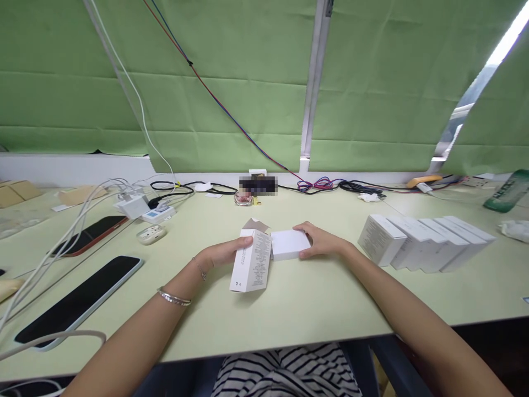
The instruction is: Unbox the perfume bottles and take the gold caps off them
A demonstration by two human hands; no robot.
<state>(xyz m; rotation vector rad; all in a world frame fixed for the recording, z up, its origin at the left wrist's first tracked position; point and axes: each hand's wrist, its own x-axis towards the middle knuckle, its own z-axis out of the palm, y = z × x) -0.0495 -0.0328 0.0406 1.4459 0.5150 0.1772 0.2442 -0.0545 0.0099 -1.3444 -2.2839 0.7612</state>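
Observation:
My left hand (pixel 227 252) is closed on a white printed carton (pixel 253 264), thumb on its near face, fingers hidden behind. The carton is tilted, and a flap (pixel 255 225) stands out at its far end. Between the thumb and fingers of my right hand (pixel 320 240) is a plain white box (pixel 289 245), gripped at its right side. Its left end is right beside the carton's right edge; whether it touches or enters the carton, I cannot tell.
Several white boxes (pixel 382 242) stand in a row at right, near a green bottle (pixel 507 190). Two phones (pixel 80 300), a pale earphone case (pixel 151 234), chargers (pixel 134 205) and white cables lie at left. Coiled black cable (pixel 359 188) runs along the back.

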